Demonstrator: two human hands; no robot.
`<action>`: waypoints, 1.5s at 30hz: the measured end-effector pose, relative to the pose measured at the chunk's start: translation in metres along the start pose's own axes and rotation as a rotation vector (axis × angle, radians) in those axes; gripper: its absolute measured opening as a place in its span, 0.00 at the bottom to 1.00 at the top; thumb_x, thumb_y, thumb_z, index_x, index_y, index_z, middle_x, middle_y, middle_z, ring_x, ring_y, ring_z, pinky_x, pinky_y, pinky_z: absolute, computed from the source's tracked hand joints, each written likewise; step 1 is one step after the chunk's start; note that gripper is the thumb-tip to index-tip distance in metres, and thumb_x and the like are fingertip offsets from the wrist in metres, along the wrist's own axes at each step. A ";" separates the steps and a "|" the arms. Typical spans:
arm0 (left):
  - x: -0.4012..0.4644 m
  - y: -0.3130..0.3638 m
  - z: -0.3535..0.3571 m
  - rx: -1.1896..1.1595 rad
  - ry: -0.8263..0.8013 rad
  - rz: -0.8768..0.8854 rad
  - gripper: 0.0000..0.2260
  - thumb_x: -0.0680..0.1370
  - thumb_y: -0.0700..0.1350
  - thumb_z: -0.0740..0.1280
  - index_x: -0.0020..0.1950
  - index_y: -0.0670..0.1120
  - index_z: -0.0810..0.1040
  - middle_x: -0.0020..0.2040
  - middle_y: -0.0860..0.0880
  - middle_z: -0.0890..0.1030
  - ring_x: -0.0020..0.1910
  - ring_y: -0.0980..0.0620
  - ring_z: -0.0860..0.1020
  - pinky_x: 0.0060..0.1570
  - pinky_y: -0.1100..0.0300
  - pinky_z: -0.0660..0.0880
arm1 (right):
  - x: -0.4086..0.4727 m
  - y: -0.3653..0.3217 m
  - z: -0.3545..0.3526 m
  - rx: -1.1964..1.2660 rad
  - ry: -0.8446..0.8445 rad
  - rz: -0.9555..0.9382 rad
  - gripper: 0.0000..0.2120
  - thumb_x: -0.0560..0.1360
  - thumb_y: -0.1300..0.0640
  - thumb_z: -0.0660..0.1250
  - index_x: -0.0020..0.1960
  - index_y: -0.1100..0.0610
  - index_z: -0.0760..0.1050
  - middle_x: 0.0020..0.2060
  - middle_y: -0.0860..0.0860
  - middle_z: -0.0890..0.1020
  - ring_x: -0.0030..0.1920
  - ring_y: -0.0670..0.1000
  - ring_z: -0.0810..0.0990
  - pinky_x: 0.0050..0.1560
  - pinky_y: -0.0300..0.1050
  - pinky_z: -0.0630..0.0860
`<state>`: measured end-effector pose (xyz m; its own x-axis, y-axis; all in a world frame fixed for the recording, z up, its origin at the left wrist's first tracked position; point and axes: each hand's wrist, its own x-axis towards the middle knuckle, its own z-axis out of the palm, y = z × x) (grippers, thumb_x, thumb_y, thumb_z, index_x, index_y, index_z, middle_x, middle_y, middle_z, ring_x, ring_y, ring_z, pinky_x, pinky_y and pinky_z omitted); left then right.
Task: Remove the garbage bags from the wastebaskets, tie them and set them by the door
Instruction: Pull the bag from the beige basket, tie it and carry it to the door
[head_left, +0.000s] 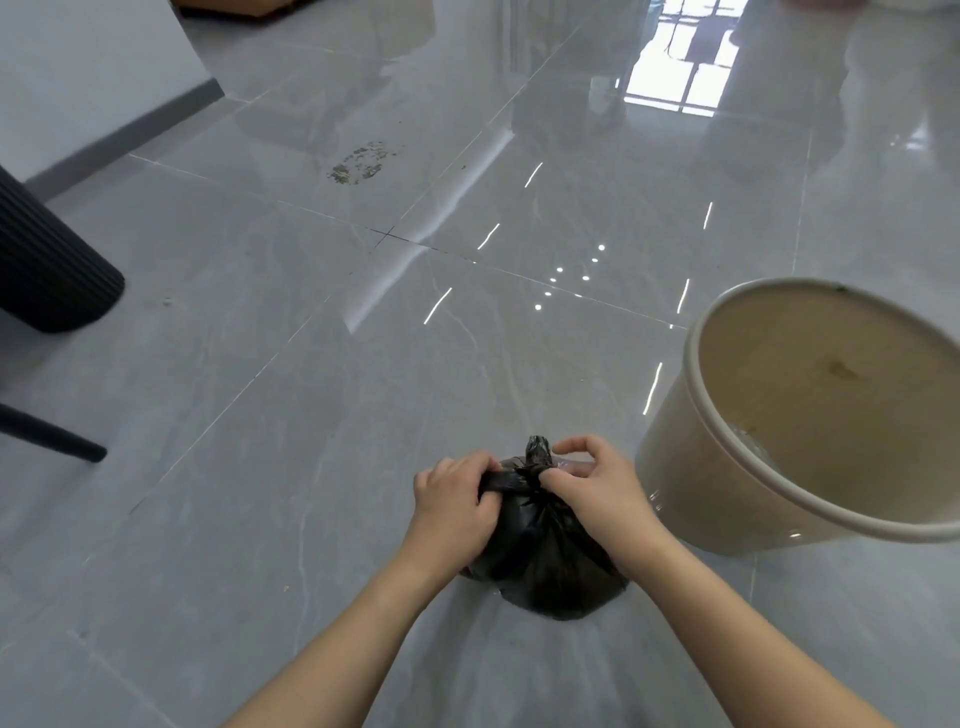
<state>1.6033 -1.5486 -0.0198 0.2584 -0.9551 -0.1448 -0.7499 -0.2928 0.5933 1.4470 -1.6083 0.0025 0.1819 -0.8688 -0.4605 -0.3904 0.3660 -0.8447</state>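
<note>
Down on the glossy grey tile floor sits the black garbage bag, just beside the cream wastebasket. The left hand grips a twisted strand of the bag's neck; the right hand pinches at the knot, thumb and forefinger curled over it. Whether that knot is pulled tight is hard to say. A dark ribbed bin stands well apart, far left.
</note>
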 end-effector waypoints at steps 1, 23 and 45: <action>0.001 0.000 -0.001 0.012 0.015 0.001 0.08 0.75 0.43 0.61 0.51 0.53 0.76 0.43 0.57 0.76 0.51 0.52 0.71 0.57 0.56 0.60 | 0.002 0.001 -0.001 -0.033 0.001 0.026 0.05 0.68 0.57 0.70 0.43 0.51 0.78 0.37 0.51 0.84 0.39 0.50 0.82 0.47 0.49 0.79; 0.011 0.000 -0.001 -0.007 0.009 -0.097 0.08 0.77 0.42 0.59 0.52 0.52 0.75 0.43 0.55 0.75 0.51 0.51 0.71 0.54 0.56 0.59 | -0.002 0.005 -0.012 -0.184 0.132 -0.263 0.11 0.70 0.58 0.73 0.30 0.58 0.79 0.52 0.39 0.73 0.43 0.40 0.78 0.43 0.32 0.70; 0.022 0.006 0.001 -0.049 0.024 -0.114 0.08 0.76 0.41 0.59 0.49 0.53 0.75 0.44 0.53 0.79 0.53 0.48 0.73 0.54 0.56 0.59 | -0.004 -0.025 -0.026 -0.111 -0.331 0.301 0.09 0.73 0.55 0.64 0.35 0.55 0.76 0.31 0.54 0.77 0.28 0.51 0.73 0.29 0.39 0.67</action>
<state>1.6040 -1.5714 -0.0208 0.3555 -0.9141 -0.1948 -0.6841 -0.3965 0.6122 1.4327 -1.6227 0.0320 0.3170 -0.5696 -0.7584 -0.5607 0.5324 -0.6342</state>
